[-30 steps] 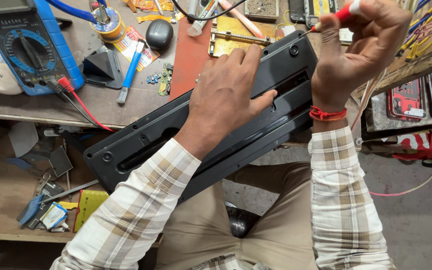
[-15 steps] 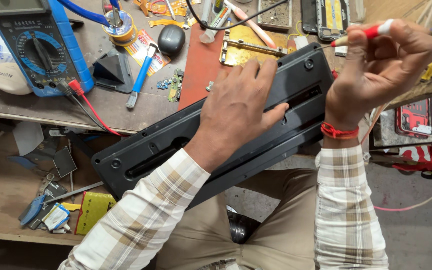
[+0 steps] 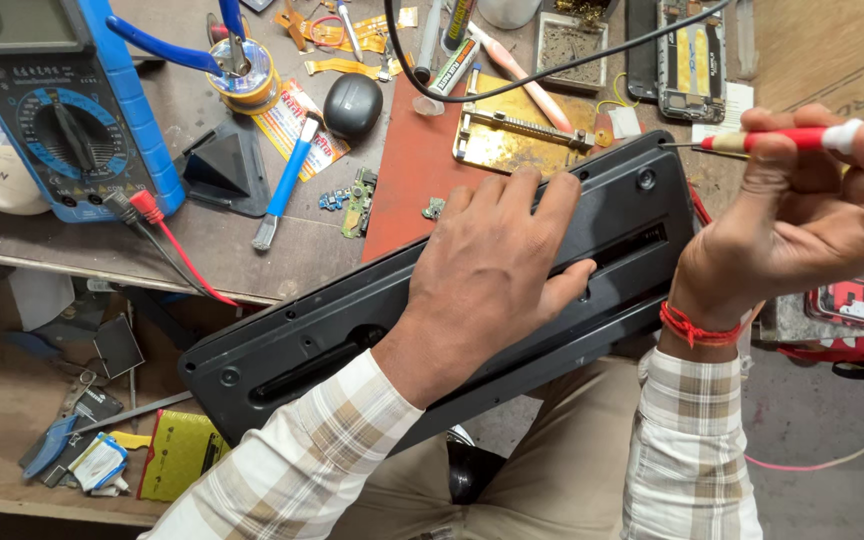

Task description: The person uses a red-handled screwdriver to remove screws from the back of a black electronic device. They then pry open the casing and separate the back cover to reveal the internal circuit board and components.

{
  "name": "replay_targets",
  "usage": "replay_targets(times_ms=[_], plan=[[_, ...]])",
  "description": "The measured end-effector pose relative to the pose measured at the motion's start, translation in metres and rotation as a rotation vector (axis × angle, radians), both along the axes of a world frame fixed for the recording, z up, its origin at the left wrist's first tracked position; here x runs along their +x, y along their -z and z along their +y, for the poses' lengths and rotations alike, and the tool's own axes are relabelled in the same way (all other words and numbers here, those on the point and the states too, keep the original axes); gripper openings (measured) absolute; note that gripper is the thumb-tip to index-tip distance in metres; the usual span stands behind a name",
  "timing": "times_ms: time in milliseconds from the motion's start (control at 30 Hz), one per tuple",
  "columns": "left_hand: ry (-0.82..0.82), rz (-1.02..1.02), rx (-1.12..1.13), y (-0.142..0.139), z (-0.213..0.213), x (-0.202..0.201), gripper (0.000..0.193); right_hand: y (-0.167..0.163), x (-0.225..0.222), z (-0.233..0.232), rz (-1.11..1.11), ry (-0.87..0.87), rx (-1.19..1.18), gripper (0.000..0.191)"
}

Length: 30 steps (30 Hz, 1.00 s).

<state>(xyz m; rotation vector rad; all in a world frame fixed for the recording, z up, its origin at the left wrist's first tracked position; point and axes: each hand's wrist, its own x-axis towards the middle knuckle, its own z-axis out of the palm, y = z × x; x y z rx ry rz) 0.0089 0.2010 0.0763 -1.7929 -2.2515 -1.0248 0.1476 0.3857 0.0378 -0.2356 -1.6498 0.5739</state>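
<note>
A long black plastic casing lies slanted across the edge of the workbench and over my lap, its back face up with slots and screw holes. My left hand presses flat on its middle, fingers spread. My right hand holds a red-handled screwdriver by its shaft, the thin tip pointing left just above the casing's upper right corner, close to a screw hole.
On the bench stand a blue multimeter with red lead, a blue-handled tool, a black oval case, a red mat with a brass fixture, and a phone frame. A lower shelf holds clutter.
The camera has shifted and closed in. My right hand with the screwdriver has come lower and nearer the casing's upper right corner. My left hand stays pressed on the casing.
</note>
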Motion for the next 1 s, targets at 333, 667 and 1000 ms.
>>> replay_targets(times_ms=[333, 667, 1000], plan=[[0.017, -0.018, 0.022, -0.002, -0.002, -0.001, 0.057, 0.0, 0.003, -0.001, -0.094, 0.07, 0.131, 0.044], [0.006, 0.023, 0.014, -0.001, 0.0, -0.002, 0.059, -0.019, 0.011, -0.014, 0.134, 0.032, 0.006, 0.016], [0.033, 0.071, 0.019, -0.002, 0.0, -0.002, 0.075, -0.012, 0.088, -0.051, 0.07, 0.242, -0.038, 0.036]])
